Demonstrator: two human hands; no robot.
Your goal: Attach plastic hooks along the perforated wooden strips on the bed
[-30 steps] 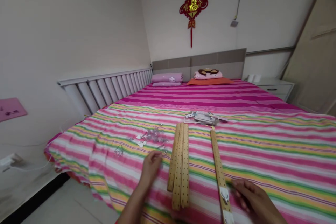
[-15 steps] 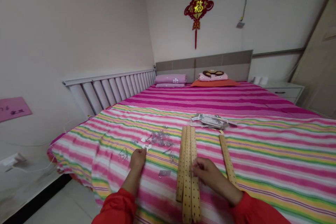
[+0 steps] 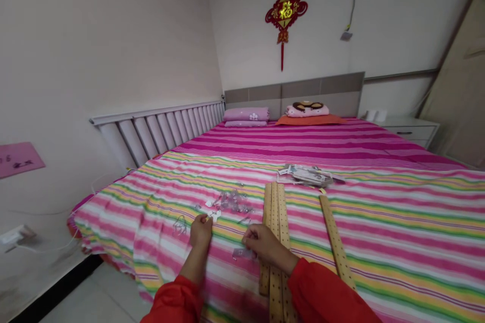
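Bed bears bag and card. Right hand: fingers curled just beside bag, hold unclear. Left hand: fingertips together at card, clamping unclear. Bag judged light, soft, slippery: pinch a corner. Card judged light, thin: pinch edge.

Home bedroom, striped bed, grey headboard, folded bedding, white nightstand

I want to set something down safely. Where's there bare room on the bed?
A wide bare patch is right of the single perforated strip; a narrower one, beyond the right sleeve, lies between it and the three grouped strips. Crowded: around the small packets, left hand and right hand.
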